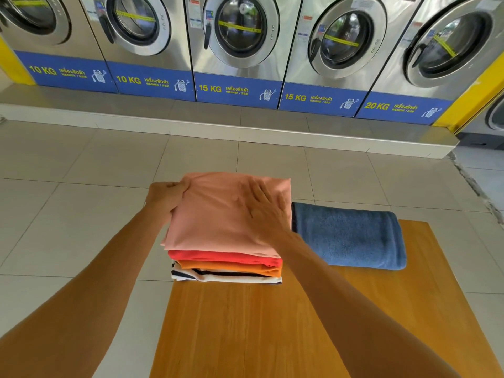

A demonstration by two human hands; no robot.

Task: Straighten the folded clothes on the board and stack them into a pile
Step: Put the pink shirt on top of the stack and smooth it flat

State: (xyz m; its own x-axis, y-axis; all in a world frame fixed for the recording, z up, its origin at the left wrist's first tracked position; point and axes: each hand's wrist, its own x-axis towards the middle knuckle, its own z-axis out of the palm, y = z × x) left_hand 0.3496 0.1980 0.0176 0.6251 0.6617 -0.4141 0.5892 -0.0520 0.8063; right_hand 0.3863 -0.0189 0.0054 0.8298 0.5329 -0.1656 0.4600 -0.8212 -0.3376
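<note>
A pile of folded clothes stands on the far left part of the wooden board. On top lies a salmon-pink garment; under it are a red one, an orange one and a striped black-and-white one. My left hand pinches the pink garment's far left edge. My right hand lies flat, fingers spread, on its right half. A folded blue towel rests on the board just right of the pile.
A row of steel front-loading washing machines on a raised tiled step faces me. Pale floor tiles surround the board on the left and far side.
</note>
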